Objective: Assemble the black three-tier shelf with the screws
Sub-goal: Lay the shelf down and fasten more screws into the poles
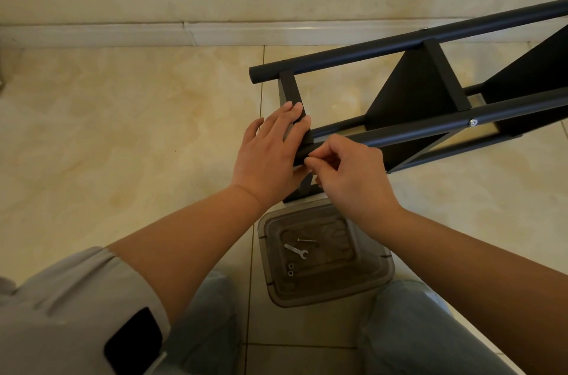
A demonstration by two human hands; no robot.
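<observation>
The black three-tier shelf (412, 89) lies on its side on the tiled floor, its round posts running up to the right. My left hand (270, 153) lies flat with straight fingers against the end panel (292, 89) at the near post's end. My right hand (347, 171) has its fingers curled, pinching something small at the end of the near post (430, 128); the pinched item is hidden by the fingers. A silver screw head (473, 122) shows farther along that post.
A translucent plastic bin (325, 254) stands between my knees, holding a small flat wrench (295, 250), a long screw (306, 240) and two nuts (290, 269). A white baseboard (153, 33) runs along the wall behind. Floor tiles spread to the left.
</observation>
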